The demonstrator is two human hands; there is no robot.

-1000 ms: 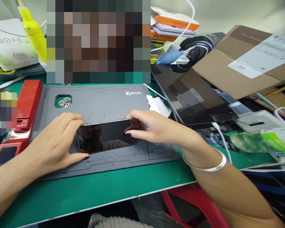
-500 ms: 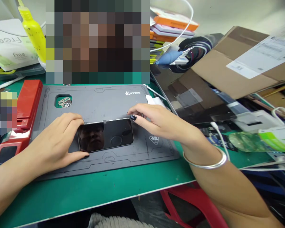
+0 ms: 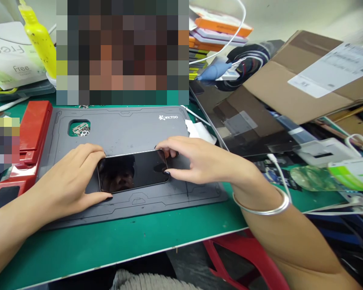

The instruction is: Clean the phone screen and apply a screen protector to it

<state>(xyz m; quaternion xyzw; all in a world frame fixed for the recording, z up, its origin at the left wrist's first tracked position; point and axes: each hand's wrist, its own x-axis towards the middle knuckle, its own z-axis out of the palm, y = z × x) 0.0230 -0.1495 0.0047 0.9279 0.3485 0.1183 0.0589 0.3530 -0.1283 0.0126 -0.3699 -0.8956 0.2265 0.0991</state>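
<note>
A smartphone [image 3: 139, 171] with a dark, glossy screen lies face up on the grey work mat [image 3: 117, 131]. My left hand [image 3: 69, 177] grips its left end, thumb along the near edge and fingers at the far edge. Around the right end curls my right hand [image 3: 190, 159], its fingers at the far corner and its thumb by the near right edge. The right thumb tip touches or nearly touches the screen's rim. Reflections show in the glass.
Left of the mat stands a red device [image 3: 34, 129]; behind it is a yellow bottle [image 3: 39, 40]. A cutout in the mat holds small metal parts [image 3: 81, 129]. At right are a large dark glossy panel [image 3: 230, 121], a cardboard box [image 3: 290, 76], a blue air blower [image 3: 214, 71] and a white cable [image 3: 278, 169].
My right hand has come down and closed around the phone's right end, its thumb moving from the far corner to the near right edge. The left hand keeps its hold.
</note>
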